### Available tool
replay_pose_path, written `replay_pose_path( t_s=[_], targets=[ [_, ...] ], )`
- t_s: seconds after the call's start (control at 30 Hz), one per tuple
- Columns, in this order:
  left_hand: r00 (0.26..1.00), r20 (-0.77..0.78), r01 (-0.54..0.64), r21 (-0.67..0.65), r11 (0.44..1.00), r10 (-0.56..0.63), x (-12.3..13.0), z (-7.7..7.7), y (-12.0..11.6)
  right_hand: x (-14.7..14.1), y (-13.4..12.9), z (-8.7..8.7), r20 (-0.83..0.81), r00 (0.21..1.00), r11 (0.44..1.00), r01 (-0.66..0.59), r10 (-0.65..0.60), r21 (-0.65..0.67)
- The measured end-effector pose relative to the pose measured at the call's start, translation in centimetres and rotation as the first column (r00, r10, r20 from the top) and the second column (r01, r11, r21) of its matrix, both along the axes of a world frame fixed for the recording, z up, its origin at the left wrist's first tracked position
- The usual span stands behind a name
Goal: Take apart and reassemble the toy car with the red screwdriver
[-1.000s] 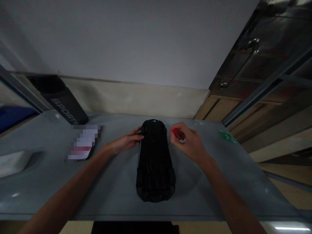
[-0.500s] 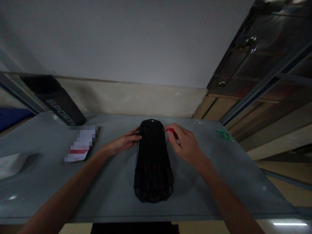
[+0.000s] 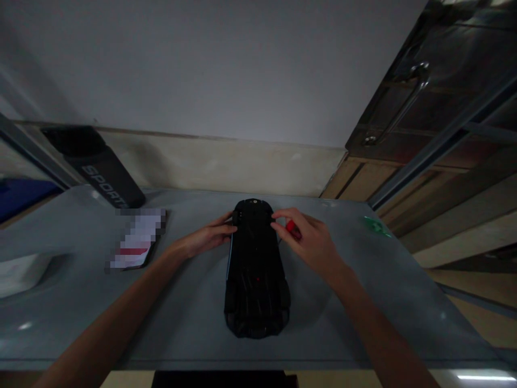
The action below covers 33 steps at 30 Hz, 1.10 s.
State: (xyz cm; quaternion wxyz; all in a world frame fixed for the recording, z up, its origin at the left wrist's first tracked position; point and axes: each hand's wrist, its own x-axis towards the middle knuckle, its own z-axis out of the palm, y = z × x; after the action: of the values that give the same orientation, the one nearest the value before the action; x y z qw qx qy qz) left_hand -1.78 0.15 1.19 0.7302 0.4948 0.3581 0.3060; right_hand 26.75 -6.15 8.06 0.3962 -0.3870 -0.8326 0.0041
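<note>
Basically, black toy car (image 3: pixel 254 258) lies upside down on desk (image 3: pixel 335 323), probably light, stiff, slick, best held by its sides, left hand (image 3: pixel 202 241) half-open against its edge, right hand (image 3: pixel 309 237) curled around red tool (image 3: pixel 291 225).

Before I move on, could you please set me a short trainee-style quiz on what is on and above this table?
1. True or false: the right hand holds the red object.
2. What does the left hand touch? a) phone; b) black car-shaped object; c) dark bottle.
3. Fill in: the small packet on the table, to the right of the right hand, is coloured ____.

Key: 1 true; 2 b; 3 green.
</note>
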Motion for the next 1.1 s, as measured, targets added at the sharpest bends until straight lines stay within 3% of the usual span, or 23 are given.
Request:
replay_pose_path(
  t_s=[0.27,0.5,0.7,0.93,1.1],
  targets=[
    [0.999,0.013,-0.033,-0.030,0.999,0.033,0.19,0.15,-0.07,-0.24,-0.29,0.66,0.016,0.999,0.999,-0.029,0.029,0.015],
    [0.999,0.003,-0.034,-0.025,0.999,0.034,0.11,-0.28,0.10,0.00,0.01,0.35,0.048,0.996,0.998,0.070,-0.070,0.007],
    [1.000,0.015,-0.024,-0.026,0.999,0.024,0.06,-0.42,0.17,-0.02,-0.25,0.74,0.022,1.000,1.000,-0.004,0.003,0.011],
    [1.000,-0.004,-0.020,-0.012,1.000,0.020,0.04,-0.35,0.12,-0.01,-0.19,0.54,0.057,0.998,1.000,0.024,-0.024,-0.009],
    [1.000,-0.010,-0.025,-0.019,1.000,0.025,0.03,-0.29,0.04,-0.09,-0.46,0.92,0.052,0.998,1.000,-0.021,0.021,0.009]
  ],
)
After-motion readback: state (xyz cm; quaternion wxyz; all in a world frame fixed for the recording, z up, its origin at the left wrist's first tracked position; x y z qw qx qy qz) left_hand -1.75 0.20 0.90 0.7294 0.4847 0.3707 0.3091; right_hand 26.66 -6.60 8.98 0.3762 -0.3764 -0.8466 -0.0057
